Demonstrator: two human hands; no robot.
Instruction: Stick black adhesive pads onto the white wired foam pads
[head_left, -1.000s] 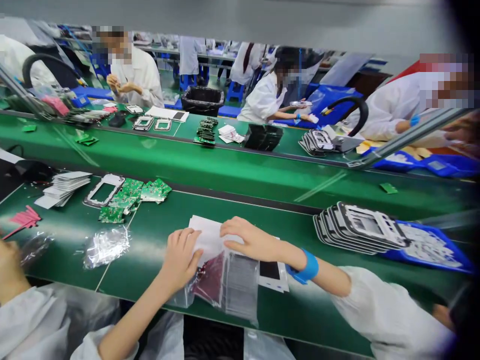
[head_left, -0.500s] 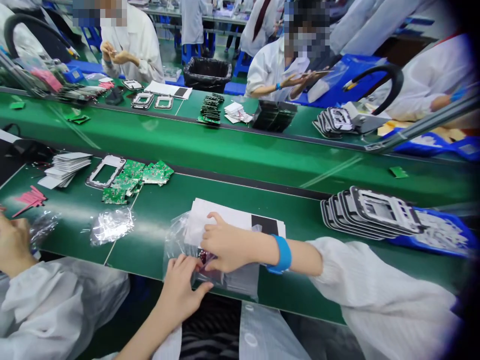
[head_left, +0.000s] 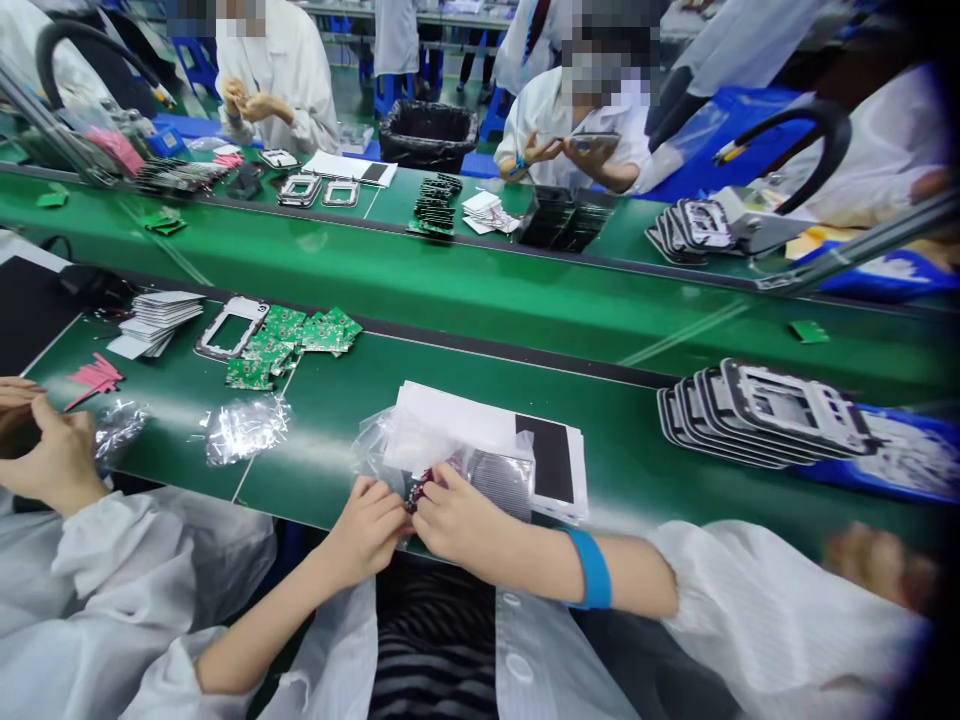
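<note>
My left hand [head_left: 366, 528] and my right hand [head_left: 455, 517] meet at the near edge of the green bench, fingers pinched together on small dark red pieces [head_left: 417, 490] at the mouth of a clear plastic bag [head_left: 375, 445]. A blue wristband [head_left: 592, 568] circles my right wrist. Just beyond my fingers lies a stack of white sheets with a black panel [head_left: 551, 455]. What exactly each hand pinches is too small to name.
Green circuit boards [head_left: 289, 335] and a grey frame [head_left: 231, 328] lie left, with crumpled clear film [head_left: 244, 428] and a pile of white cards [head_left: 154, 320]. A row of grey frames [head_left: 757, 412] stands right. A neighbour's hands [head_left: 45, 450] work at far left. Other people sit across the conveyor [head_left: 480, 285].
Both my hands drew back to the bench's near edge and came together in a pinch at the bag. The view tilted down.
</note>
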